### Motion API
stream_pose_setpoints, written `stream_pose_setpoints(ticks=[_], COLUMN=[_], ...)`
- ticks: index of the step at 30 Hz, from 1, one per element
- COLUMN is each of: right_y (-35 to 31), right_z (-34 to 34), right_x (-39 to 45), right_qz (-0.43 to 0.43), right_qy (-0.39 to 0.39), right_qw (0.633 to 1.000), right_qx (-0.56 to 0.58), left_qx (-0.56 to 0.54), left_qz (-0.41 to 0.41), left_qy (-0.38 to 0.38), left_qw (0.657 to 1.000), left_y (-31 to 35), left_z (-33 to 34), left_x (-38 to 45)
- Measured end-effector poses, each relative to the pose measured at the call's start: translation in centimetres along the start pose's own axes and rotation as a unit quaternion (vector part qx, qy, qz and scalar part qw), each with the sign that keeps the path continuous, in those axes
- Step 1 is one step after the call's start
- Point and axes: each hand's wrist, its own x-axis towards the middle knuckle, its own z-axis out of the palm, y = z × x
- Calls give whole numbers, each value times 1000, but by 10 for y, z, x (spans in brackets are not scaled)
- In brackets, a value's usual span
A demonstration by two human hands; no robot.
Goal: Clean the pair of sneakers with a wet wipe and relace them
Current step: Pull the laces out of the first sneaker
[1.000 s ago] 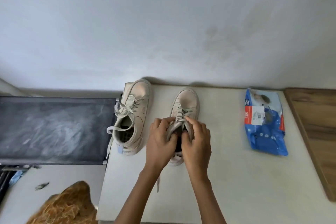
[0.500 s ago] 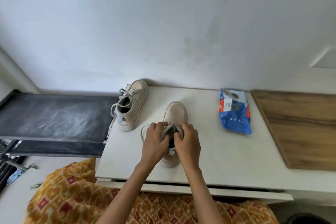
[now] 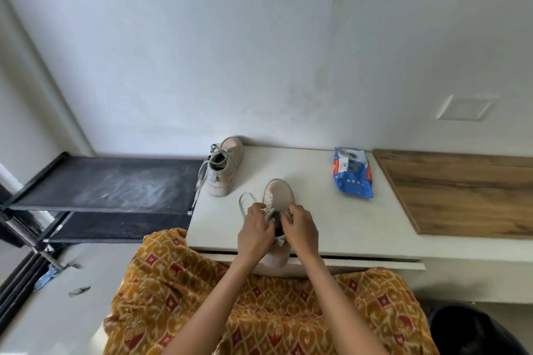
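A pale sneaker (image 3: 278, 196) lies toe-away at the front of the white table (image 3: 331, 228), its heel over the edge. My left hand (image 3: 255, 229) pinches its lace (image 3: 243, 202), which loops out to the left. My right hand (image 3: 301, 229) grips the right side of the shoe's opening. The second sneaker (image 3: 225, 167) stands at the table's back left corner, laces hanging loose. A blue wet-wipe pack (image 3: 353, 173) lies to the right near the wall.
A wooden board (image 3: 461, 193) covers the table's right part. A black shelf rack (image 3: 115, 184) stands left of the table. My patterned orange garment (image 3: 259, 305) fills the foreground. The wall rises right behind the table.
The view has pulled back and up from the table. The held sneaker has come toward the front edge, and a loop of lace now stands out on the left.
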Motion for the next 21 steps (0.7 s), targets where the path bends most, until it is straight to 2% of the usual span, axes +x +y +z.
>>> stream_pose_setpoints(ticks=[5, 10, 14, 17, 19, 20, 21], right_y=[-1, -11, -6, -3, -2, -1, 0], right_z=[-8, -14, -16, -16, -15, -16, -17], right_x=[5, 22, 18, 15, 16, 17, 18], right_qz=[-44, -84, -55, 6, 9, 4, 2], right_qy=[-12, -32, -36, -72, -76, -77, -80], right_qw=[999, 995, 995, 996, 996, 996, 996], right_qx=[-26, -49, -69, -61, -43, -40, -35], left_qx=[6, 7, 78, 138, 180, 158, 90], left_qz=[22, 28, 92, 138, 138, 111, 70], left_qy=[10, -12, -88, -83, -110, -148, -203], left_qw=[1000, 1000, 989, 977, 968, 970, 973], left_y=[-6, -6, -12, -15, -14, -12, -8], left_z=[-13, -20, -22, -26, -32, -39, -48], left_x=[2, 30, 46, 57, 61, 62, 61])
